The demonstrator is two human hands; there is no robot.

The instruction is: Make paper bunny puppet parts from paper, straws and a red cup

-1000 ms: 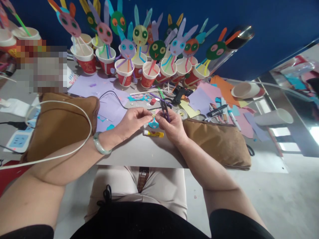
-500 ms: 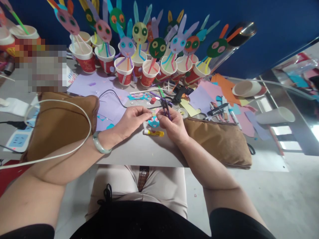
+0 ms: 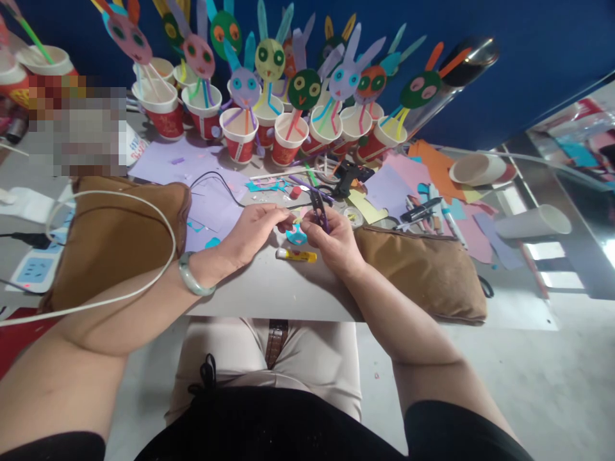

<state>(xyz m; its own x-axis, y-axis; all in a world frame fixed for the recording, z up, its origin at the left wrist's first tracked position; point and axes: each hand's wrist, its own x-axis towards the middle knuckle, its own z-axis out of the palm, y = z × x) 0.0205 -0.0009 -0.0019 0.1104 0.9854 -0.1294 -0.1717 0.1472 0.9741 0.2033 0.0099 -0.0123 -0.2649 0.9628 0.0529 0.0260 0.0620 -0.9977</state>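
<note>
My right hand (image 3: 334, 240) is closed around dark scissors (image 3: 319, 210), which point up and away from me. My left hand (image 3: 259, 234) has its fingers pinched just left of it, by a small yellowish paper piece (image 3: 297, 218); which hand grips the piece is hard to tell. Between and below the fingertips lies a blue round paper face (image 3: 296, 235) with pink parts, on the table. Nearer to me is a yellow glue stick (image 3: 296, 255). A red cap (image 3: 295, 191) sits beyond the hands.
Paper cups (image 3: 239, 137) with rabbit-faced paper figures stand along the back. Brown cushions (image 3: 120, 240) flank both arms. Purple paper (image 3: 211, 211) lies left, markers (image 3: 423, 211) and coloured sheets right. A white cable (image 3: 175, 246) crosses above my left forearm.
My left fingertips have shifted slightly left, away from my right hand, and a bit of yellowish paper now shows between the hands. The scissors stay in my right hand.
</note>
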